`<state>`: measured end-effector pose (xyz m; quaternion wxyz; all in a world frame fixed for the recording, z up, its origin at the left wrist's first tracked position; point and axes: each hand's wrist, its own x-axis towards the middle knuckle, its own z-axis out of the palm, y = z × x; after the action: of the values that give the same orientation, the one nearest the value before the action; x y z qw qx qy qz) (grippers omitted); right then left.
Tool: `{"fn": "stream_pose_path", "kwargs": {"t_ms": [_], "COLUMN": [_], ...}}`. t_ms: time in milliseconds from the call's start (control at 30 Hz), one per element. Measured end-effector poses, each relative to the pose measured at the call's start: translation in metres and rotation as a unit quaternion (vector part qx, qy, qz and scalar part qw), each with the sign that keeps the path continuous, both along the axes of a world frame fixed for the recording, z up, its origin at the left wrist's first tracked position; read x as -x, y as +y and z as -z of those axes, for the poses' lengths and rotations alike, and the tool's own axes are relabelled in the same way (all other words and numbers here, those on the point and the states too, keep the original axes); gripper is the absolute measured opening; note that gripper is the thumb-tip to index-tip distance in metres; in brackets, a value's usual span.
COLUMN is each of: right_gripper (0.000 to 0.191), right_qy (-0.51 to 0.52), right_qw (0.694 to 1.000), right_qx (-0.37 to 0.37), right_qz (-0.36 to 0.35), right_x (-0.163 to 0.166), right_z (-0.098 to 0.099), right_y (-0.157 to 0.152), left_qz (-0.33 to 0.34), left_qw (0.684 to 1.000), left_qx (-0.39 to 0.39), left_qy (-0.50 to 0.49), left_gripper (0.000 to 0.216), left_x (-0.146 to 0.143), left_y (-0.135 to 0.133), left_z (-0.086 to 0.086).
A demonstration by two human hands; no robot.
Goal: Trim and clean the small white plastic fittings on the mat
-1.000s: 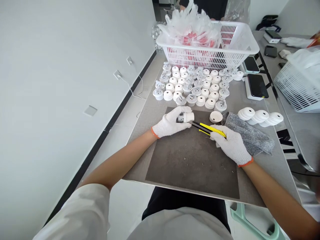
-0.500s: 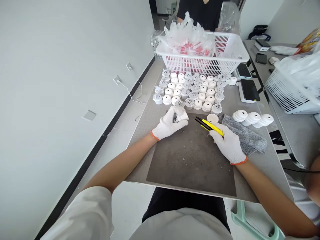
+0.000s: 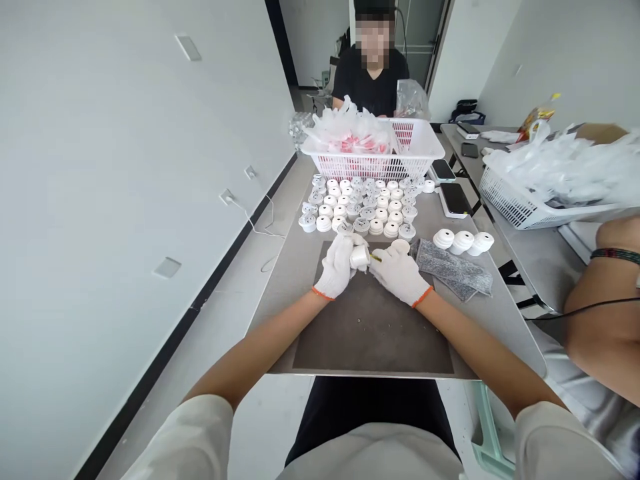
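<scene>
— Wall (image 3: 125, 133) on the far left, pale, with sockets low down. What comes next?

— Left hand (image 3: 336, 268), gloved, fingers curled round a small white cap (image 3: 359, 257), held just above the dark mat (image 3: 373, 327) on the table (image 3: 295, 253).

— And touching it?

— Right hand (image 3: 400, 275), also gloved, closed round a knife (image 3: 375, 257). Only a short yellowish bit of the knife shows, between the two hands, its tip at the cap's open end. I cannot tell whether the blade is inside.

— Behind the hands?

— Rows of white caps (image 3: 363, 203), standing close together, and behind them a white basket (image 3: 373, 163) piled with clear bags. One loose cap (image 3: 401, 246) lies just beside the right hand.

— Further right?

— Grey cloth (image 3: 453, 270) lying flat, touching the mat's edge. Past it, three caps (image 3: 463, 241) in a line, then two phones (image 3: 453, 198) near the table's edge. A second basket (image 3: 520, 207) sits on the next table, and another person's arm (image 3: 600, 320) enters at the far right. A person in black (image 3: 373, 83) sits beyond the first basket.
</scene>
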<state>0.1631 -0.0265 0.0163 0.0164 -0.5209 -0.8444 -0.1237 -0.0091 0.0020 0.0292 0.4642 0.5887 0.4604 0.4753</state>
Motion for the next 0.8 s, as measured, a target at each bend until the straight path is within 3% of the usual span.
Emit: {"fn": "stream_pose_path", "kwargs": {"t_ms": [100, 167, 333, 433, 567, 700, 800], "right_gripper": [0.041, 0.044, 0.036, 0.041, 0.043, 0.054, 0.051], "right_qy": [0.021, 0.047, 0.073, 0.111, 0.141, 0.185, 0.229], "right_qw": [1.000, 0.999, 0.976, 0.955, 0.950, 0.942, 0.930], "right_qx": [0.007, -0.008, 0.031, 0.028, 0.009, -0.009, -0.020], "right_qz": [-0.017, 0.008, 0.204, 0.273, 0.280, 0.281, 0.287], "right_x": [-0.007, -0.020, -0.078, -0.107, -0.117, -0.108, -0.103], "right_z": [-0.011, -0.023, -0.036, -0.028, -0.025, -0.041, -0.061], "right_y": [-0.015, -0.028, -0.053, -0.065, -0.075, -0.077, -0.078], "left_qz": [0.057, 0.103, 0.186, 0.214, 0.219, 0.231, 0.241], "left_qw": [0.996, 0.988, 0.962, 0.952, 0.952, 0.954, 0.955], "left_qx": [0.069, 0.111, 0.202, 0.217, 0.210, 0.190, 0.173], "left_qy": [-0.024, -0.031, -0.008, -0.004, -0.032, -0.030, -0.023], "left_gripper": [0.028, 0.027, 0.033, 0.034, 0.031, 0.029, 0.031], "left_x": [-0.002, -0.002, -0.003, -0.003, 0.001, 0.005, 0.006], "left_y": [-0.009, -0.014, -0.022, -0.023, -0.021, -0.020, -0.020], "left_z": [-0.006, -0.004, 0.004, 0.006, 0.006, 0.005, 0.007]}}
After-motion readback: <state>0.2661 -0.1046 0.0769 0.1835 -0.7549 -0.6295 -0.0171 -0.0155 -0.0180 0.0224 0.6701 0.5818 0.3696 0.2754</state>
